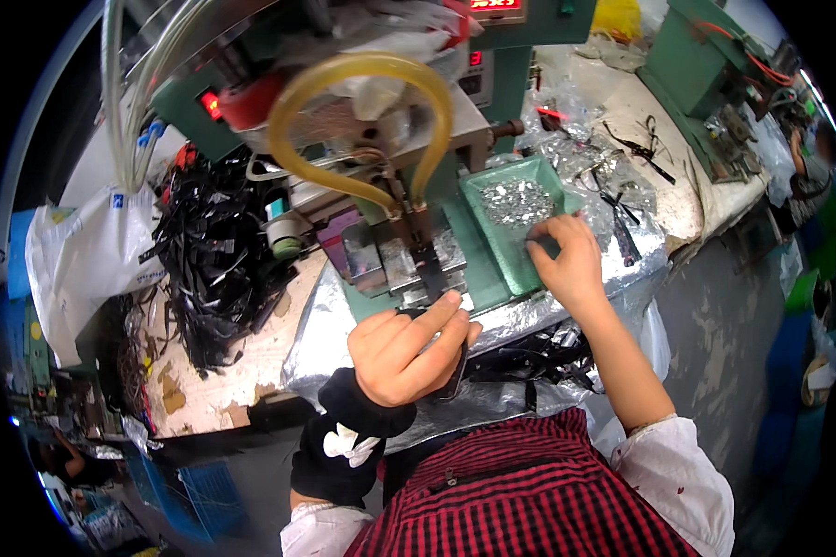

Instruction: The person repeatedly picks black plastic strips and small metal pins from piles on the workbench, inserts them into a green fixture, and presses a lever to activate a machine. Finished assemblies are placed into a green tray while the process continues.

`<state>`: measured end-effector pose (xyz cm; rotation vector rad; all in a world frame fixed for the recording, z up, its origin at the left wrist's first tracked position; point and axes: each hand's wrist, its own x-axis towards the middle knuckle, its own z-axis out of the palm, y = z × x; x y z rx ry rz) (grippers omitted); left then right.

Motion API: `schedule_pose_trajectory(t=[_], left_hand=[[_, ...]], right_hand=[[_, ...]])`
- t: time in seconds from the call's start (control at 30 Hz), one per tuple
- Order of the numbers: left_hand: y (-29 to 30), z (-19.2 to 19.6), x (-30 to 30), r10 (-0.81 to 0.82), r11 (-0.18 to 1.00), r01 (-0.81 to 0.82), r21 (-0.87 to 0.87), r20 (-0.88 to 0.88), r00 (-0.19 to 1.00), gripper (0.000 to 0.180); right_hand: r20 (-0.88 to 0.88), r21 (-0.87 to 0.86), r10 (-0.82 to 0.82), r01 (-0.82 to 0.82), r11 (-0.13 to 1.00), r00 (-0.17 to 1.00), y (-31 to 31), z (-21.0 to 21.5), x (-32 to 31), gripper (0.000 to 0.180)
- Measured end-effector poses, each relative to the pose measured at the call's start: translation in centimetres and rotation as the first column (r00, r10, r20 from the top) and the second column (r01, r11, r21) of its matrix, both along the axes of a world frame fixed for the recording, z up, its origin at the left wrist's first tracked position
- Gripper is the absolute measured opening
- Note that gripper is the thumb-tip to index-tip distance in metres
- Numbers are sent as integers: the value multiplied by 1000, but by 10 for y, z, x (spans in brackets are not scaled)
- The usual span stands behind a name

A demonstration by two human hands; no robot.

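Note:
My left hand is closed at the front of a green press machine, its index fingertip beside the metal work plate under the press head. A thin black strip hangs below its fingers, and the hand pinches it; its other end is hidden. At the right, my right hand reaches over the near right edge of a green tray. Its thumb and fingers are curled together over the tray; what they hold, if anything, is too small to see. Many small shiny metal pieces lie in the tray.
A yellowish hose loops above the press head. To the left a large heap of black strips lies beside a white plastic bag. More black strips lie on silver sheeting at the table's front edge. Another green machine stands far right.

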<state>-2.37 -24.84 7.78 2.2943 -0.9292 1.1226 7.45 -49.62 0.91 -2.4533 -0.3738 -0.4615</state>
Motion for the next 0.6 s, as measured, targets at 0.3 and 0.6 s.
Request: schedule_pose_trajectory(t=[0.3,0.6], left_hand=[[14,-13,-80,299,952,-307,6,-244,923,36],[162,-10,-52,711,628,-772,-96,-332,620,10]], right_hand=[[82,27,-62,60,998,995,19,-23,5,8],[267,136,64,-103,985,962,21,-2,8,20]])
